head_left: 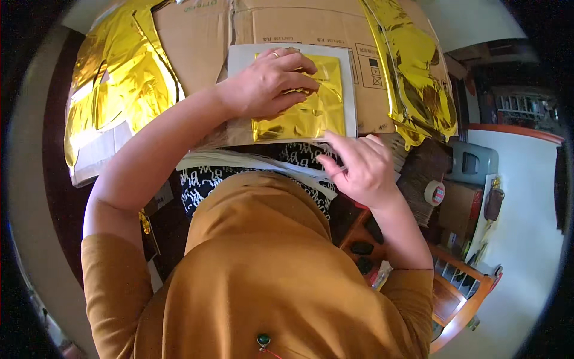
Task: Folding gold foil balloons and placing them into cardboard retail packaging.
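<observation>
In front of me a square gold foil sheet [327, 107] lies on a pale flat board or film [350, 66] with a clear edge. My left hand [272, 87] rests on the upper left of the foil, palm down, its fingers bent and slightly apart. A ring shows on one finger. My right hand [362, 164] hovers by the foil's near right edge. Its thumb and forefinger stand apart, and the other fingers are curled. I see nothing held in either hand, though the left fingertips are partly hidden.
Brown cardboard [293, 24] covers the work surface. Large crinkled gold foil pieces lie at the left [125, 72] and the right [418, 72]. A tape roll [434, 193] sits at the right, near a grey-blue plastic case [472, 161] and a wooden chair [448, 299]. White strips [257, 160] cross my lap.
</observation>
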The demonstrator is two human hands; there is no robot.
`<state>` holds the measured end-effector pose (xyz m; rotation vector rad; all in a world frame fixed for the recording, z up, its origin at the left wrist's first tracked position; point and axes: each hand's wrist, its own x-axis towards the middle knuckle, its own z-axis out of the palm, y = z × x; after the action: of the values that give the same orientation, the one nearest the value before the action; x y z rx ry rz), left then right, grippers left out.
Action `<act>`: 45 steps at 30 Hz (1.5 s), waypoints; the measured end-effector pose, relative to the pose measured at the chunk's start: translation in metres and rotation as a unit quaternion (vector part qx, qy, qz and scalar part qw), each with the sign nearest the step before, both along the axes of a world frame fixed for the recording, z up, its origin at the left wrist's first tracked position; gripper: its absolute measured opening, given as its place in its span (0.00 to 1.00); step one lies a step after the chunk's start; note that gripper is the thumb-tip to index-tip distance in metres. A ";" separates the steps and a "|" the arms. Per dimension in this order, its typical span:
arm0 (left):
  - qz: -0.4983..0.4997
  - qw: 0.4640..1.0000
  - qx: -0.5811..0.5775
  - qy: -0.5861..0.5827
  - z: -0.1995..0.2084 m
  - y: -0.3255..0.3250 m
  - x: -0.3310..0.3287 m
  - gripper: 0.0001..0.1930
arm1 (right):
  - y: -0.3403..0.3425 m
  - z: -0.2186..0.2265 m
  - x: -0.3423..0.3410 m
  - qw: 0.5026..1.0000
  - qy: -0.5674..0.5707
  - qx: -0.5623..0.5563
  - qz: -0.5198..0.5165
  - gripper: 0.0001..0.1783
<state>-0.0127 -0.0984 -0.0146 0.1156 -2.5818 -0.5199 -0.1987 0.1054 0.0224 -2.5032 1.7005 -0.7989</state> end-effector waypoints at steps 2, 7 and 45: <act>-0.001 1.000 -0.010 0.004 -0.001 -0.001 -0.001 0.14 | -0.005 0.010 0.006 0.997 -0.015 0.052 -0.047 0.27; 0.007 1.000 -0.015 0.014 -0.001 -0.006 -0.004 0.13 | -0.033 0.018 0.031 0.997 0.058 0.047 -0.005 0.17; 0.067 0.996 -0.065 0.013 0.006 0.059 -0.010 0.09 | 0.027 -0.004 -0.008 0.965 -0.148 0.055 -0.207 0.09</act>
<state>-0.0224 -0.0392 -0.0082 0.2328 -2.5522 -0.3023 -0.2063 0.1322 0.0186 -1.8615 2.1081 -1.0073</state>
